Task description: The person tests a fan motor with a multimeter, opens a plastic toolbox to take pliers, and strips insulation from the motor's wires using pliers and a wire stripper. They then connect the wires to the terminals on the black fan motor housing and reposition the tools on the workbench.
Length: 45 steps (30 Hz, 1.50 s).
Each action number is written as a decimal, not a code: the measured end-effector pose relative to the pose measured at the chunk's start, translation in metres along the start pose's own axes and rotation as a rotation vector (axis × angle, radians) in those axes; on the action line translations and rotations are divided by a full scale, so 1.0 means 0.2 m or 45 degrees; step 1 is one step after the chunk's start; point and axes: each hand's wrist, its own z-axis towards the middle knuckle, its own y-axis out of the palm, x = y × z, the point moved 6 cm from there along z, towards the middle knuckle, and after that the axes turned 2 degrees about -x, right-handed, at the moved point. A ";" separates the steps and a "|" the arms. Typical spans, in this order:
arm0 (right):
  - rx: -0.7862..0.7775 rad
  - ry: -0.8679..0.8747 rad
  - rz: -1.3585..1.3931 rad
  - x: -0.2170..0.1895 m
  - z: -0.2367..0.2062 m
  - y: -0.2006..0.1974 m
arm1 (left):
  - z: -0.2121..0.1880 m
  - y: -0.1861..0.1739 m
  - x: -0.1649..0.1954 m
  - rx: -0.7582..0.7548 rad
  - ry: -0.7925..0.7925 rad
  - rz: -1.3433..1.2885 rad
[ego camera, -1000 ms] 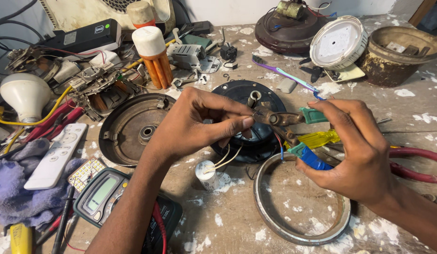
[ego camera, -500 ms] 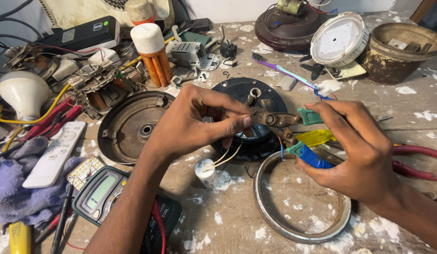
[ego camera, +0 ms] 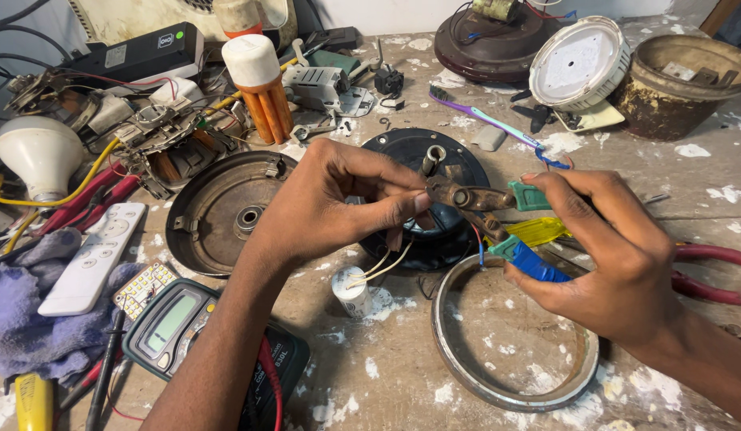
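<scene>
Your left hand (ego camera: 331, 203) pinching thin pale wires (ego camera: 382, 263) over the black round motor housing (ego camera: 434, 199), your right hand (ego camera: 618, 255) gripping rusty blue-handled cutters (ego camera: 498, 219) at the wires, cluttered desk (ego camera: 705, 191) crowding both sides, bare patch near right edge, pose unchanged since before.

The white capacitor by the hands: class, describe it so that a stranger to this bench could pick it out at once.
Start at the big metal ring lying flat on the paint-flecked bench. Just left of it, below the left hand, stands a small white cylinder, the capacitor. Pale wires rise from its top to that hand, unlike the multimeter beside it, which is flat, dark and has a screen.
</scene>
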 end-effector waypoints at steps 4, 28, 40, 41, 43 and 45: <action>-0.003 -0.015 -0.024 0.00 0.00 0.00 | 0.00 0.00 0.00 0.013 -0.023 0.033; 0.015 -0.095 -0.063 -0.02 0.01 -0.01 | 0.00 0.00 -0.01 0.015 0.017 0.038; 0.028 -0.095 -0.094 -0.04 0.02 -0.03 | -0.01 -0.01 -0.01 0.028 -0.017 -0.021; 0.023 -0.097 -0.103 -0.04 0.02 -0.03 | -0.01 -0.01 -0.01 0.028 -0.015 -0.019; 0.013 -0.101 -0.119 -0.04 0.02 -0.02 | -0.01 -0.01 -0.01 0.029 -0.010 -0.016; 0.017 -0.103 -0.120 -0.04 0.02 -0.03 | -0.01 -0.01 -0.01 0.027 -0.009 -0.036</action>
